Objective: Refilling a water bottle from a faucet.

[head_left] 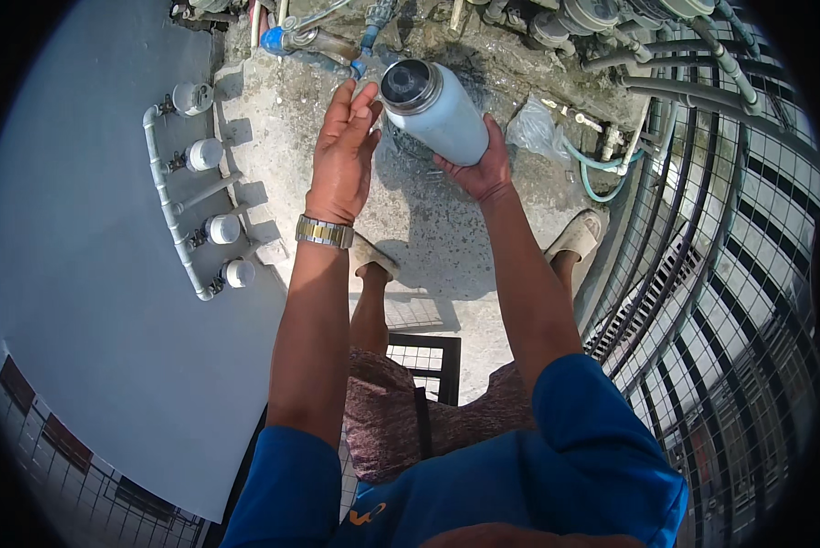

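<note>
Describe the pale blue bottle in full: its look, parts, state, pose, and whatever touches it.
The pale blue bottle is a smooth cylinder, metal by its look, with a silvery neck ring and a dark, open mouth; no cap shows. It is held in the air, tilted, mouth toward the upper left. The right hand grips its lower body from beneath. The left hand, open with a wristwatch below it, stands close beside the mouth; whether it touches is unclear.

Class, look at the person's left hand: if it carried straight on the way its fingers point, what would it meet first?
Probably the blue tap fitting on the pipes just beyond the left hand, though depth is unclear; the pale blue bottle lies to its right.
</note>
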`<state>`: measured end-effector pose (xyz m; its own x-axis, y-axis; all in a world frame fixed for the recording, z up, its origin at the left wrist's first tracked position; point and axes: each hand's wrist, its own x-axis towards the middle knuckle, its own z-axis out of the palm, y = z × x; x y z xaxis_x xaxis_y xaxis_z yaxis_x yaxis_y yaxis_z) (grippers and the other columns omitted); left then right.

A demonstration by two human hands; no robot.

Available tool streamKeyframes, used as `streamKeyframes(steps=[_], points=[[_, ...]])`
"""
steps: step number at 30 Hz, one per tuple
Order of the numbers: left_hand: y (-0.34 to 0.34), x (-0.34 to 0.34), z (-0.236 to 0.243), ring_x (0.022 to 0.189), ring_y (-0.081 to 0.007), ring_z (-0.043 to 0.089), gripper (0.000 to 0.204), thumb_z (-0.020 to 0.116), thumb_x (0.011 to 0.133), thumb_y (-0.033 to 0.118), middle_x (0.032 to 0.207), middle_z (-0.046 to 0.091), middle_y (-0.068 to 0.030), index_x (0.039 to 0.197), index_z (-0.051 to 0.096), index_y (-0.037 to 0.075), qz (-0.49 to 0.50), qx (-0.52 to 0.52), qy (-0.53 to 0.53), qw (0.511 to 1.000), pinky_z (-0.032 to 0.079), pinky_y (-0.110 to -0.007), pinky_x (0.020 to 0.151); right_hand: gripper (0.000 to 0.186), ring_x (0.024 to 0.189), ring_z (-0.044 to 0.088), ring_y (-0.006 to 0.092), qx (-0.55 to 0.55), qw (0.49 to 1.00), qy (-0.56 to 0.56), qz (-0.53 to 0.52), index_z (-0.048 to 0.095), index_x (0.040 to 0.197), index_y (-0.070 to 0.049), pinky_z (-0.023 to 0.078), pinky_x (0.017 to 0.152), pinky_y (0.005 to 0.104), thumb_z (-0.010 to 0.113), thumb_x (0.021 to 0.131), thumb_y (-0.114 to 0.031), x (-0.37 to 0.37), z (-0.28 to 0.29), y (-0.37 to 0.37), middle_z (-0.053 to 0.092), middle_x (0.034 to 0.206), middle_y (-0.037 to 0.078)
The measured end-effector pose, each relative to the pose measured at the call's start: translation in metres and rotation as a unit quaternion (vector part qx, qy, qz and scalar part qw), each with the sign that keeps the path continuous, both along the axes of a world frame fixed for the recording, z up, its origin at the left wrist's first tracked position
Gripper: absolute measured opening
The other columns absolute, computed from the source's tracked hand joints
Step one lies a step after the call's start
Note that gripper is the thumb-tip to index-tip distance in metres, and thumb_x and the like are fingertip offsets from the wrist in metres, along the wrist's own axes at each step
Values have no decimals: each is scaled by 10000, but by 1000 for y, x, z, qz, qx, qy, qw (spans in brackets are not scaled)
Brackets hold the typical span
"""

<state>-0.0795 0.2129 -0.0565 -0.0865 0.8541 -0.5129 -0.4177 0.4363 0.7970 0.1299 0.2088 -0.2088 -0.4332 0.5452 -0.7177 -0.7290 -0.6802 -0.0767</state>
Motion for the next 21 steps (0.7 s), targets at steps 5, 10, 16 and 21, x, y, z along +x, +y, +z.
streamKeyframes(steps=[5,10,16,21], points=[[35,-29,93,1451,-277,424,794,724,983,224,1565,458,-165,1619,271,85,-56,276,510,813,364,-418,1173,620,1107,628,311,32,999,0,4,560,1377,-168,556,834,491,433,1019,-657,-28,-10,28,631,1294,126],[97,7,128,938,-209,658,438,646,1003,152,1037,686,-113,1426,569,71,-111,293,584,749,526,-343,786,610,1109,639,310,25,1000,-1,1,568,1370,-168,558,832,486,426,1022,-649,-38,-4,25,641,1287,121],[133,-10,138,855,-173,734,446,600,994,114,935,746,-113,1431,577,30,-258,73,578,771,579,-302,711,608,1104,646,307,39,999,10,2,581,1354,-174,560,827,475,425,1018,-656,-43,1,23,645,1288,113],[123,0,125,775,-142,731,460,587,971,134,909,759,-113,1425,595,61,-132,138,462,866,577,-311,729,611,1093,634,294,36,999,-5,11,597,1325,-172,530,849,472,451,1004,-672,-49,-3,28,653,1256,95]])
